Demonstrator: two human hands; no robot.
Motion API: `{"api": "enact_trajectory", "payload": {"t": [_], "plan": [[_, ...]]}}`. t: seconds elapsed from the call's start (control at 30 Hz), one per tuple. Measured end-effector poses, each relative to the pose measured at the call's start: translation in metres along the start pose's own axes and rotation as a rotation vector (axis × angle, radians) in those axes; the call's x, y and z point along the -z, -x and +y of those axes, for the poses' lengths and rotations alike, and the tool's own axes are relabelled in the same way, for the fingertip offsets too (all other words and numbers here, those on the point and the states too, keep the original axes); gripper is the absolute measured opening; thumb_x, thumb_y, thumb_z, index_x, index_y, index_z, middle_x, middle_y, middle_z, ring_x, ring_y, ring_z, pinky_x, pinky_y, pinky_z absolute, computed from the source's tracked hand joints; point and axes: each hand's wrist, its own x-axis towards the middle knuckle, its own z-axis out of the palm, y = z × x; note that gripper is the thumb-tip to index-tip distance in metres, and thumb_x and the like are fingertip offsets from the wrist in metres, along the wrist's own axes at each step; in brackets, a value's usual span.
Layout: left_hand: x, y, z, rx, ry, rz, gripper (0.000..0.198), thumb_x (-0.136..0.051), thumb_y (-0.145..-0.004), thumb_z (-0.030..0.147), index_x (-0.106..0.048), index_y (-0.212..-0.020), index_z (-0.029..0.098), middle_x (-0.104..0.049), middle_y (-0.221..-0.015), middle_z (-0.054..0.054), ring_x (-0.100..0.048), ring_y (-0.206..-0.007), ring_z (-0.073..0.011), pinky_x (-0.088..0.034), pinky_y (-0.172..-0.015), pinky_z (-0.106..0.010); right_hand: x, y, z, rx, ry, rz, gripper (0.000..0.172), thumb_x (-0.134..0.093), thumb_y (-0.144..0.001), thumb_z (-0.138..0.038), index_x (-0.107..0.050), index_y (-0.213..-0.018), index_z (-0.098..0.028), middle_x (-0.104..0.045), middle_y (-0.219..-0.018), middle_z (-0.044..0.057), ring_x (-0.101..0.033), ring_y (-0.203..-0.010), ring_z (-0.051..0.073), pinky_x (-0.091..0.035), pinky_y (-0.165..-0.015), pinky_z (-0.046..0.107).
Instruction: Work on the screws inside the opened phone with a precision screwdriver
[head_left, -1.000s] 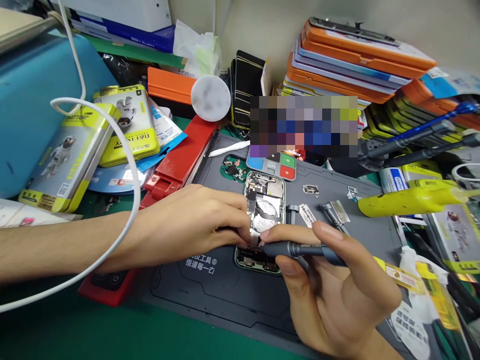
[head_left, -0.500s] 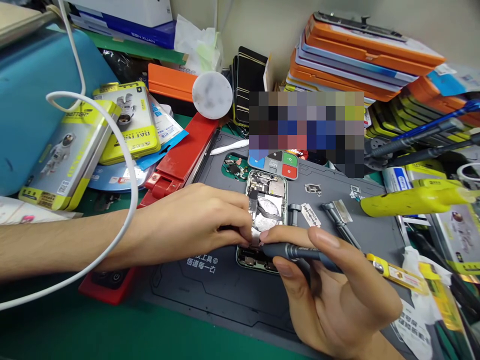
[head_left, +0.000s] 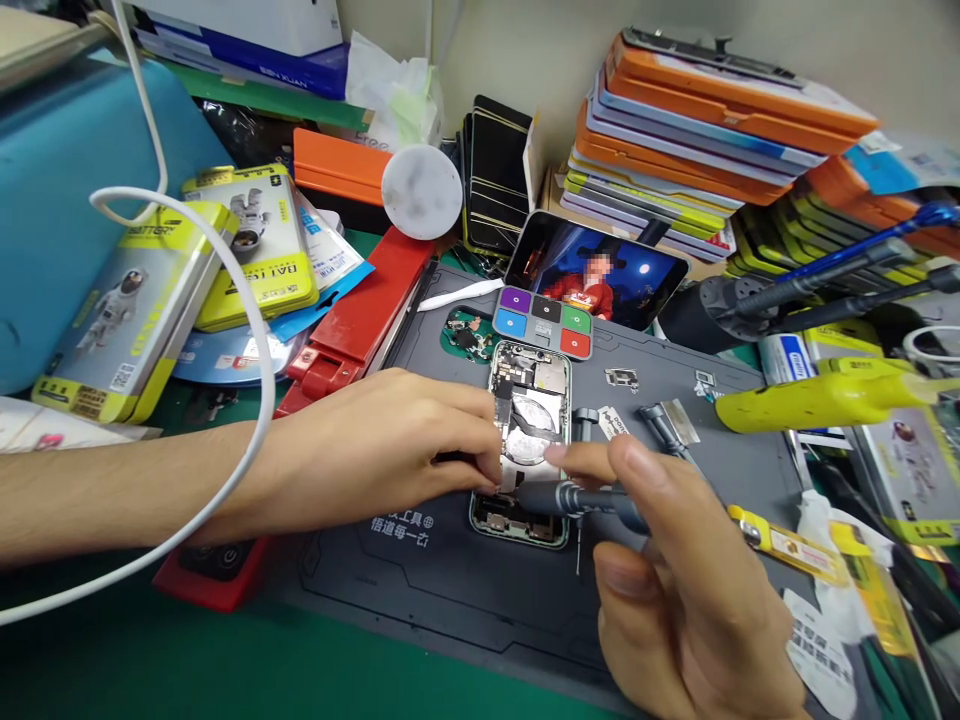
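Note:
An opened phone (head_left: 534, 400) lies on the grey work mat (head_left: 450, 590), its inner parts and a round silvery area bare. My left hand (head_left: 405, 435) reaches in from the left, its thumb and fingers pinched together at the phone's lower left edge. What lies between those fingertips is hidden. A dark grey screwdriver (head_left: 592, 499) crosses the lower part of the phone, held in my right hand (head_left: 697, 570). That hand's thumb stands away from the handle, while its index finger stretches over the phone's right edge. Another slim grey screwdriver (head_left: 585, 418) lies along the phone's right side.
Behind the phone are a coloured screw tray (head_left: 544, 322) and a propped phone (head_left: 600, 270) playing video. Small metal parts (head_left: 622, 379) lie on the mat. A yellow bottle (head_left: 810, 398) is at right, battery boxes (head_left: 120, 310) at left. A white cable (head_left: 255, 300) hangs over my left forearm.
My right thumb has moved away from the screwdriver, and the index finger has shifted right and up, uncovering more of the phone. My left hand stays nearly still. The view has shifted slightly.

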Motion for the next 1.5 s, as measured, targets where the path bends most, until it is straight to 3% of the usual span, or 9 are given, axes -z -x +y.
{"api": "enact_trajectory", "payload": {"t": [0.13,0.27,0.4,0.47,0.6,0.73,1.0,1.13,1.5], "plan": [[-0.001,0.001,-0.001,-0.017,-0.017,0.007,0.013,-0.077,-0.101,0.005,-0.08,-0.096,0.017,-0.073,-0.095,0.003,-0.068,-0.078,-0.0105,-0.046,-0.072,-0.019,0.001,-0.004,-0.002,-0.013,-0.018,-0.048,0.076,-0.051,-0.095,0.006,-0.049,-0.168,-0.015,-0.078,-0.123,0.009,-0.075,-0.113,0.02,-0.067,-0.09,0.036],[-0.002,0.001,0.0,-0.03,0.017,0.028,0.018,-0.071,-0.104,0.003,-0.079,-0.098,0.018,-0.073,-0.096,0.004,-0.068,-0.076,-0.0088,-0.046,-0.072,-0.017,0.002,-0.008,-0.002,0.035,-0.048,-0.036,0.064,-0.05,-0.1,0.001,-0.051,-0.164,-0.006,-0.076,-0.123,0.014,-0.073,-0.121,0.024,-0.066,-0.101,0.042],[-0.002,0.0,0.003,-0.031,0.036,0.04,0.022,-0.069,-0.103,0.001,-0.077,-0.093,0.018,-0.074,-0.094,0.004,-0.07,-0.076,-0.0079,-0.047,-0.071,-0.015,0.002,-0.009,-0.004,0.01,-0.015,-0.021,0.054,-0.051,-0.101,-0.003,-0.061,-0.154,-0.007,-0.077,-0.119,0.013,-0.075,-0.112,0.022,-0.069,-0.094,0.04],[-0.001,-0.001,0.005,-0.029,0.043,0.039,0.023,-0.068,-0.104,0.001,-0.077,-0.093,0.018,-0.074,-0.093,0.004,-0.071,-0.077,-0.0079,-0.048,-0.072,-0.014,0.003,-0.009,-0.006,-0.007,-0.003,-0.035,0.055,-0.051,-0.098,-0.002,-0.063,-0.151,-0.009,-0.078,-0.125,0.014,-0.075,-0.119,0.024,-0.069,-0.097,0.042],[0.0,-0.002,0.006,-0.035,0.016,0.05,0.024,-0.066,-0.104,0.002,-0.077,-0.09,0.019,-0.073,-0.091,0.004,-0.071,-0.075,-0.0084,-0.048,-0.07,-0.014,0.006,-0.009,-0.009,0.02,0.025,-0.036,0.056,-0.052,-0.092,0.002,-0.067,-0.145,-0.008,-0.077,-0.116,0.012,-0.076,-0.112,0.022,-0.069,-0.096,0.039],[-0.002,-0.001,0.006,-0.031,0.005,0.048,0.023,-0.066,-0.104,0.002,-0.077,-0.092,0.019,-0.074,-0.092,0.003,-0.072,-0.078,-0.0089,-0.049,-0.07,-0.015,0.008,-0.01,-0.007,0.05,0.0,-0.045,0.056,-0.049,-0.091,0.004,-0.066,-0.144,-0.003,-0.075,-0.124,0.016,-0.073,-0.121,0.023,-0.066,-0.105,0.039],[-0.005,0.001,0.005,-0.053,-0.073,0.083,0.026,-0.061,-0.107,0.005,-0.078,-0.097,0.021,-0.074,-0.092,0.003,-0.07,-0.074,-0.0107,-0.046,-0.065,-0.019,0.002,-0.008,-0.003,0.082,0.064,-0.056,0.046,-0.043,-0.106,-0.003,-0.063,-0.146,-0.009,-0.075,-0.111,0.012,-0.073,-0.11,0.02,-0.068,-0.096,0.037],[-0.005,0.002,0.005,-0.07,-0.112,0.072,0.025,-0.061,-0.108,0.009,-0.08,-0.099,0.022,-0.075,-0.094,0.002,-0.07,-0.074,-0.0123,-0.047,-0.065,-0.021,0.001,-0.008,-0.004,0.059,0.049,-0.055,0.048,-0.039,-0.111,-0.007,-0.058,-0.154,-0.013,-0.076,-0.116,0.011,-0.074,-0.112,0.02,-0.069,-0.096,0.037],[-0.004,0.001,0.006,-0.037,-0.125,0.057,0.021,-0.065,-0.11,0.016,-0.082,-0.101,0.023,-0.077,-0.098,0.001,-0.075,-0.081,-0.0134,-0.05,-0.071,-0.02,0.002,-0.011,-0.002,0.075,0.002,-0.032,0.055,-0.052,-0.102,-0.003,-0.059,-0.156,-0.011,-0.078,-0.114,0.013,-0.077,-0.108,0.022,-0.07,-0.09,0.039]]}}
